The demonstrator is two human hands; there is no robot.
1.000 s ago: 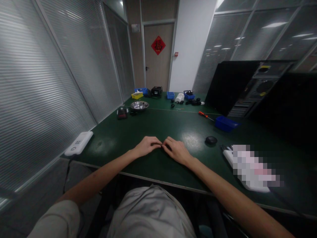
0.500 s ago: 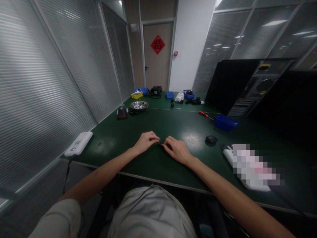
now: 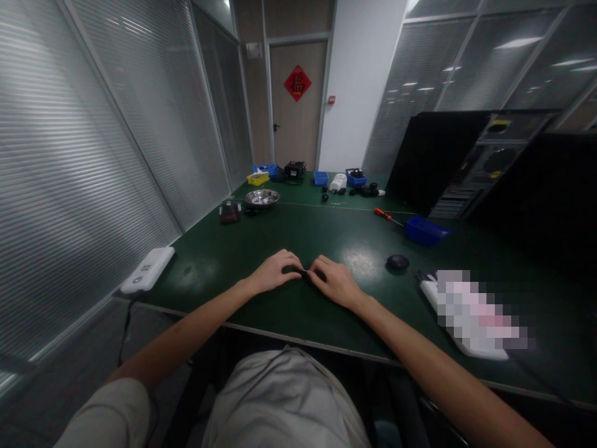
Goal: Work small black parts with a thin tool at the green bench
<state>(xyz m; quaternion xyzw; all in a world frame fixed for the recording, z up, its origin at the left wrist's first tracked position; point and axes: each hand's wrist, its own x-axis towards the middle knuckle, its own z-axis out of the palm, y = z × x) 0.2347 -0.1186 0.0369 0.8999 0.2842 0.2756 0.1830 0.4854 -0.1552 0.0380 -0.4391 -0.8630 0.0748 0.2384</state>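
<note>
Over the front middle of the green table [image 3: 308, 230], my left hand [image 3: 277, 271] and my right hand [image 3: 334, 279] meet almost fingertip to fingertip. A tiny thin, pale piece [image 3: 305, 270] shows in the narrow gap between them; its kind is too small to tell. The right thumb and forefinger pinch one end of it. The left fingers curve over, with thumb and forefinger closed at its other end; whether they grip it firmly is hard to see. To the right of both hands lies a black computer mouse [image 3: 398, 262].
An orange-handled screwdriver [image 3: 383, 214] lies by a blue bin [image 3: 425, 230]. A metal dish [image 3: 262, 198] stands farther left. White power boxes [image 3: 148, 270] sit at the left edge and, partly blurred out, at right. Small bins and black parts line the back; a dark computer case [image 3: 438, 155] stands right.
My left hand's thumb and fingertips have moved slightly right and parted into a wider curve, now reaching the thin piece. The right hand has barely moved.
</note>
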